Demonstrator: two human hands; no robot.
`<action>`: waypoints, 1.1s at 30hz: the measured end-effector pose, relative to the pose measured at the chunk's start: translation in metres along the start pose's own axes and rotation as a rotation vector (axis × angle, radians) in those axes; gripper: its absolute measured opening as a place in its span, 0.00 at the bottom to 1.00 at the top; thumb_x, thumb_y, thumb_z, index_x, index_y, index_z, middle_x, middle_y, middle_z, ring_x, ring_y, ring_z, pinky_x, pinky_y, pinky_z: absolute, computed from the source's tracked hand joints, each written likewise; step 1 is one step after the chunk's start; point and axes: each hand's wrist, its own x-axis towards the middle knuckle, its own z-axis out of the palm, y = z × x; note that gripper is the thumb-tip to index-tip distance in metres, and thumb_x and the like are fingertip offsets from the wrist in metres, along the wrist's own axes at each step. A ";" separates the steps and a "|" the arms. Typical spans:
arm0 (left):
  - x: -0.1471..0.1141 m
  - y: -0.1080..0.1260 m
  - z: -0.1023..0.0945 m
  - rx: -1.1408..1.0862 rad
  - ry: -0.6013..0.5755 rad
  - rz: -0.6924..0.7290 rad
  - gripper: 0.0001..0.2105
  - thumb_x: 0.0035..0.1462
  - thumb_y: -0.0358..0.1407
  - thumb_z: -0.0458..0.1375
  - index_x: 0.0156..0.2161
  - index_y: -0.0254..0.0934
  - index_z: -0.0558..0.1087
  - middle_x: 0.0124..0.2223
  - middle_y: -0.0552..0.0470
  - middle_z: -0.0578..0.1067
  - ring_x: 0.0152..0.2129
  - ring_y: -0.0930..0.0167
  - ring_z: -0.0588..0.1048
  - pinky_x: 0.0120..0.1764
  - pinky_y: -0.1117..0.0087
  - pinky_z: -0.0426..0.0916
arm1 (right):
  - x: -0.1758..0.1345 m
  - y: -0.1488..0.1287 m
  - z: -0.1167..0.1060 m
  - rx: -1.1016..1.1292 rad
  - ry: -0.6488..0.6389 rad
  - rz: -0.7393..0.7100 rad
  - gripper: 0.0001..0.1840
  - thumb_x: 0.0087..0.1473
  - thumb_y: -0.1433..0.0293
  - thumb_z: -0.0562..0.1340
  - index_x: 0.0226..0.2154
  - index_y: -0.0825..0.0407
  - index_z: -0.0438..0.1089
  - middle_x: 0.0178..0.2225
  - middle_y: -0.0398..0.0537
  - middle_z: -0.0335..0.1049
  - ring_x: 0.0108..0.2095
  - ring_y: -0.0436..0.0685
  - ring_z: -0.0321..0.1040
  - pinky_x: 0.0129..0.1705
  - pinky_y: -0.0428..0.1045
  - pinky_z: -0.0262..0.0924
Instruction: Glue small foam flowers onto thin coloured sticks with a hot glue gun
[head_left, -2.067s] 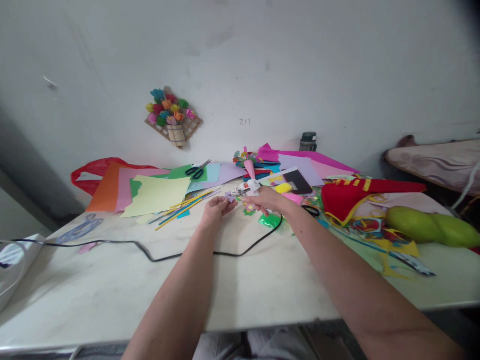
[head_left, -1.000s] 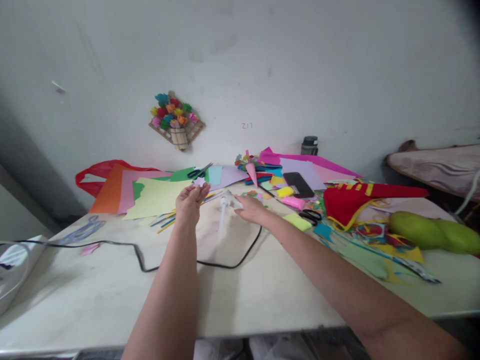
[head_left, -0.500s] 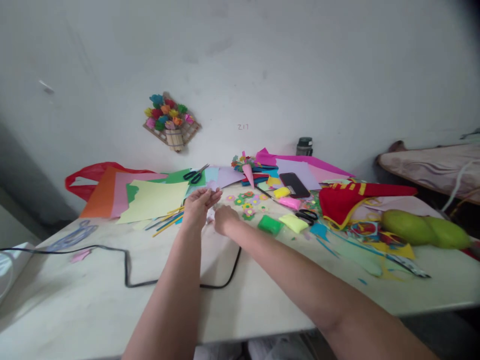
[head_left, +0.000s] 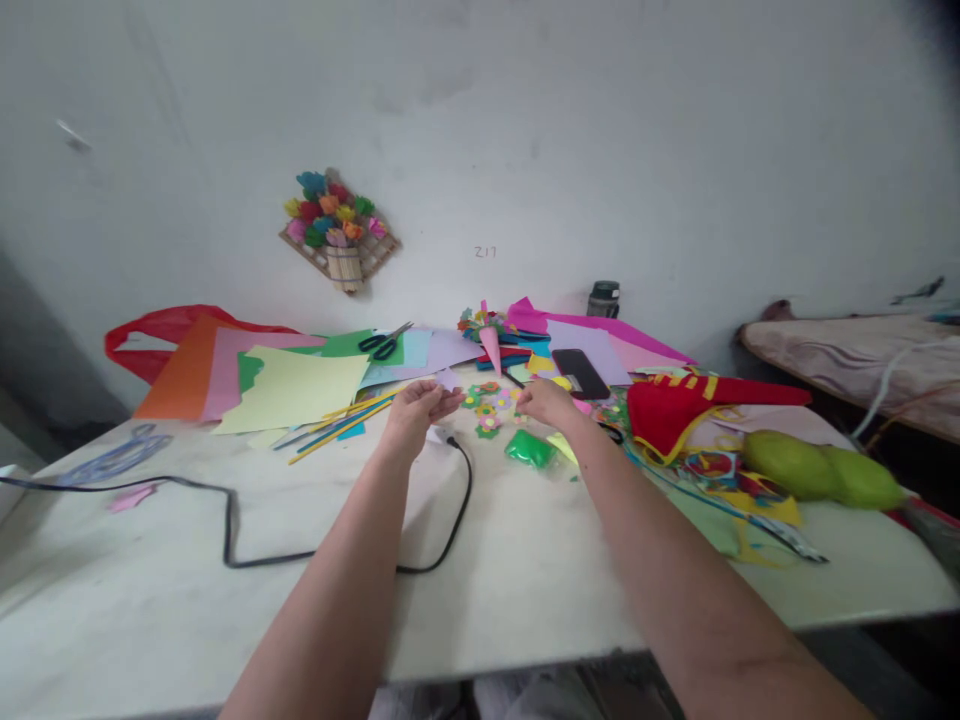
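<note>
My left hand (head_left: 421, 408) is closed in a pinch on a small lilac piece of paper (head_left: 448, 378), which shows above the fingertips. Below that hand, the white end (head_left: 439, 434) of a black cord (head_left: 466, 480) lies on the table, mostly hidden. My right hand (head_left: 549, 405) reaches in at the right edge of a group of small paper flowers (head_left: 487, 410). Its fingers are closed together; what they hold, if anything, is too small to make out. A green clay packet (head_left: 531, 449) lies just below it, and a yellow-green packet (head_left: 562, 446) is partly covered by my right wrist.
Coloured paper sheets (head_left: 292, 390), scissors (head_left: 384, 343) and thin strips (head_left: 341, 425) lie left. A pink paper cone bouquet (head_left: 490, 345) and a phone (head_left: 581, 373) lie behind my hands. Red cloth (head_left: 675, 410), paper scraps and green fruit (head_left: 787, 465) occupy the right.
My right hand has moved right, from beside the left hand to the paper flowers. My left hand has shifted slightly right with the lilac paper. The camera view has shifted a little.
</note>
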 end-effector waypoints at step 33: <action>-0.007 -0.007 0.013 0.093 -0.078 -0.153 0.10 0.43 0.33 0.62 0.29 0.32 0.65 0.29 0.45 0.76 0.29 0.65 0.76 0.36 0.65 0.69 | 0.002 0.006 0.006 0.131 0.058 0.129 0.09 0.40 0.73 0.60 0.27 0.57 0.74 0.29 0.55 0.73 0.33 0.57 0.69 0.31 0.45 0.58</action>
